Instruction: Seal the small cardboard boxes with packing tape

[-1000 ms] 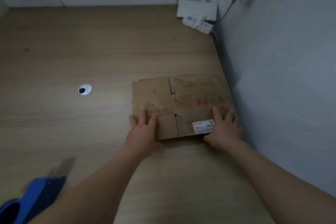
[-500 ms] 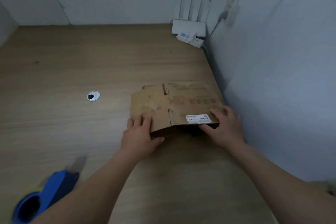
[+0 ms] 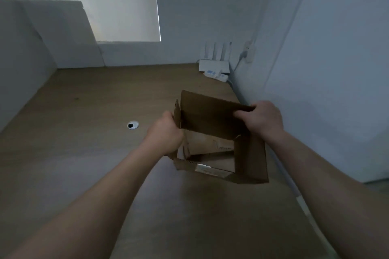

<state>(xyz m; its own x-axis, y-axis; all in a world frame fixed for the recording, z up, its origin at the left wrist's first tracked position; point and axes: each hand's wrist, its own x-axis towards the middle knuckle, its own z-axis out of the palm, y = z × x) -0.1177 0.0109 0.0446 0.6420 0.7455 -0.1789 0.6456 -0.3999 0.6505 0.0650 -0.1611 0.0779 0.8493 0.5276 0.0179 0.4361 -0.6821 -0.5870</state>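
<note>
A small brown cardboard box [image 3: 250,160] is held up above the wooden table [image 3: 84,153], spread into an open tube so that I look into its dark inside. My left hand [image 3: 166,132] grips its left wall. My right hand [image 3: 261,120] grips the far top edge, fingers curled over the rim. Loose flaps hang inside at the bottom, and a strip of shiny tape [image 3: 205,169] shows on the near lower edge. The tape dispenser is out of view.
A white router [image 3: 214,63] with upright antennas stands in the far right corner, its cable plugged into a wall socket [image 3: 248,51]. A round cable grommet [image 3: 133,125] sits in the tabletop left of the box. A wall runs close along the right.
The box lay flat on the table under both hands; now it is lifted and opened up into shape. The view has tilted upward, and the blue tape dispenser has left the frame.
</note>
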